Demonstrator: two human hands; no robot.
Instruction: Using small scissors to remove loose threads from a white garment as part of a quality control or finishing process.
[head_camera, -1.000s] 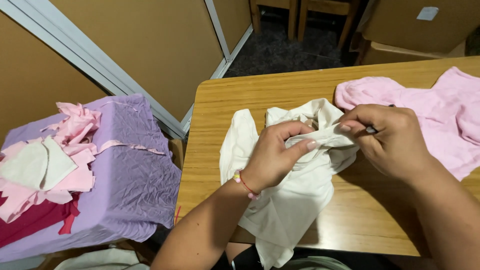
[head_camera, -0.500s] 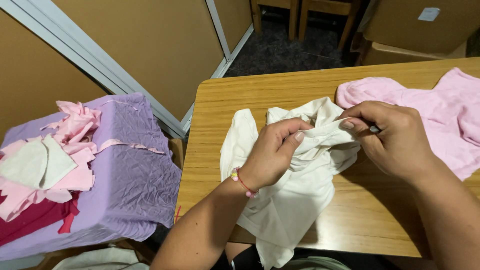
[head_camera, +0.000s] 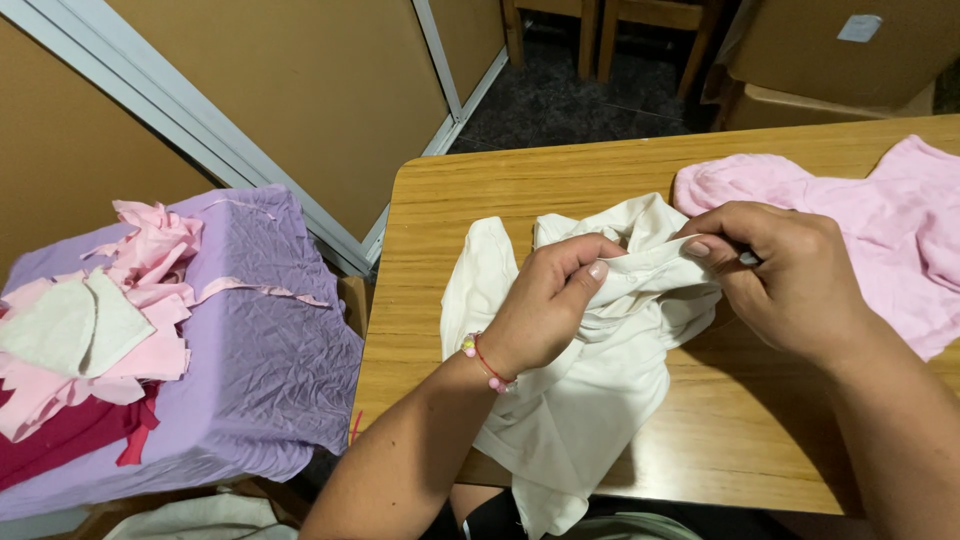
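Observation:
A cream-white garment (head_camera: 580, 400) lies bunched on the wooden table (head_camera: 480, 190) and hangs over its near edge. My left hand (head_camera: 550, 315), with a pink bead bracelet at the wrist, pinches a fold of it. My right hand (head_camera: 790, 280) grips the same fold from the right, and a small dark tool tip shows between its fingers. The fabric is pulled taut between both hands.
A pink garment (head_camera: 870, 220) lies on the table's right side. To the left, a surface under purple cloth (head_camera: 260, 350) carries pink, white and dark red fabric scraps (head_camera: 90, 330). Cardboard boxes (head_camera: 850, 50) and chair legs stand beyond the table.
Both hands have kept hold of the cream garment; my left fingers have shifted their pinch along the fold, and the fabric has bunched slightly differently.

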